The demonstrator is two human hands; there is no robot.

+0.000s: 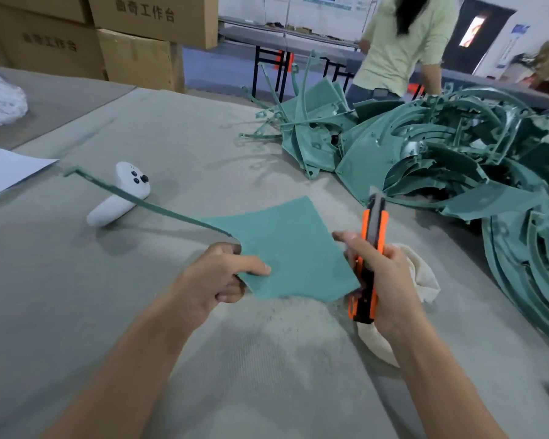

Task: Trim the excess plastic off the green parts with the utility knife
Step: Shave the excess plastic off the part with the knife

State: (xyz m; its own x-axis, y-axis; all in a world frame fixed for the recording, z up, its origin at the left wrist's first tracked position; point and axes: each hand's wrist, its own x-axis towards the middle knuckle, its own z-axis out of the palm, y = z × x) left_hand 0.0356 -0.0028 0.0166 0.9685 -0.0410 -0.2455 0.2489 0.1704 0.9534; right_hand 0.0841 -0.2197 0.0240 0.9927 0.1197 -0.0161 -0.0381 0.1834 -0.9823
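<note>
My left hand [217,275] pinches the near left edge of a flat green plastic part [290,248], held just above the table. A long thin green strip runs from the part's left corner toward the far left. My right hand [384,280] grips an orange and black utility knife [372,245], upright, with its blade end pointing away from me. The knife sits against the part's right edge. A big pile of green parts [450,160] lies at the right.
A white handheld controller [121,194] lies on the grey table cover [171,137] to the left. A cream cloth [422,277] sits under my right hand. Cardboard boxes [133,42] stand at the back left. A person [403,45] stands beyond the pile.
</note>
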